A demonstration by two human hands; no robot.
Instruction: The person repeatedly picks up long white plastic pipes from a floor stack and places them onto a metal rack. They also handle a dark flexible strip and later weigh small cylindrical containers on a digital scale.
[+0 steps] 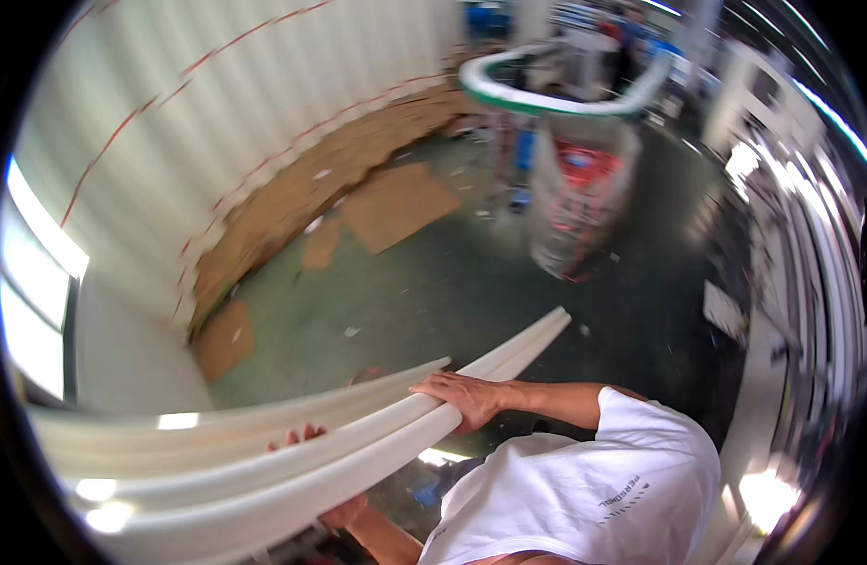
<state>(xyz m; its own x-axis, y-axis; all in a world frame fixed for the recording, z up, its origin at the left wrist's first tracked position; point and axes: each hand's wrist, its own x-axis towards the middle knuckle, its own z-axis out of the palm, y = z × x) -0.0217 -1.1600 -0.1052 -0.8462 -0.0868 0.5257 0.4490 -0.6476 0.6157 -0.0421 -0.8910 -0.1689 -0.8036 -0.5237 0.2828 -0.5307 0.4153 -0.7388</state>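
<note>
Right hand [473,399]: fingers [440,384] wrapped over long white profiles [358,460]; left hand [346,511]: fingers curled around them from beneath.

The white profiles [358,459] hide most of the left hand [344,513], and their left ends fade into the dark rim. Blur smears the pale sack [549,202], leaving its red contents [584,162] unidentifiable.

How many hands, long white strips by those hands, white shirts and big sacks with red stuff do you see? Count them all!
Hands: 2, left and right
Long white strips: at least 2; overlaps hide the exact number
White shirt: 1
Big sack: 1
Total: at least 6
</note>
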